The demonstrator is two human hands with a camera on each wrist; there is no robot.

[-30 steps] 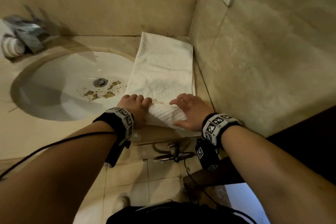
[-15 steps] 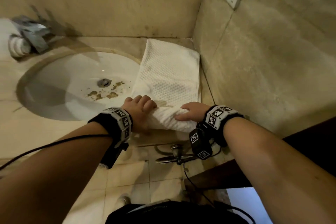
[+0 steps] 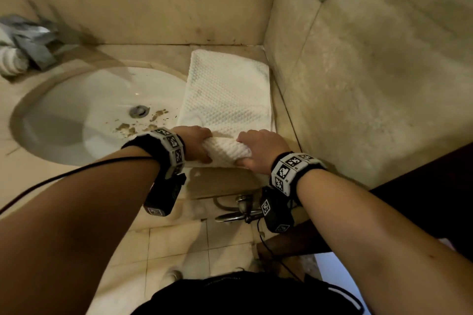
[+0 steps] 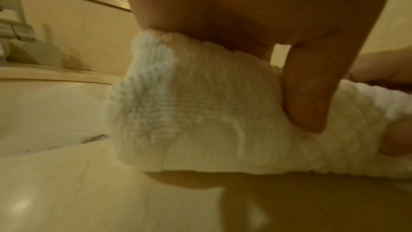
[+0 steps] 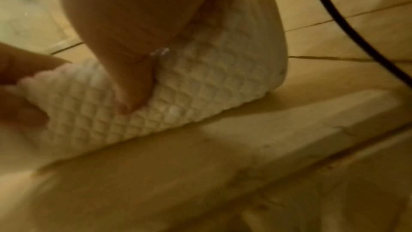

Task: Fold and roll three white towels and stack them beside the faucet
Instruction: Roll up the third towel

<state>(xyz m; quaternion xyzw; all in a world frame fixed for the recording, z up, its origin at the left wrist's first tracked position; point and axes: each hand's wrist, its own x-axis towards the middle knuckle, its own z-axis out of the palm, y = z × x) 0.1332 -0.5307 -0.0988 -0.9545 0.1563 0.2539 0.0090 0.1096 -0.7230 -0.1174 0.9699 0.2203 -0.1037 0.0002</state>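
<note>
- The counter [image 3: 51, 186] is beige stone, and it holds the sink.
- The sink [image 3: 84, 110] is a white bowl with brown bits near its drain.
- The towel [image 3: 227, 100] is white and bumpy. It lies flat on the counter just right of the sink, and one edge hangs a little over the sink rim. The end nearest the person is rolled up into a fat tube.
- The left hand [image 3: 197, 140] grips the roll's end nearer the sink, with fingers curled over the top and thumb pressed into the front.
- The right hand [image 3: 258, 148] grips the roll's end away from the sink the same way.
- The faucet [image 3: 28, 43] stands behind the sink, far from the towel.
- A rolled towel [image 3: 10, 61] sits beside the faucet.
</note>
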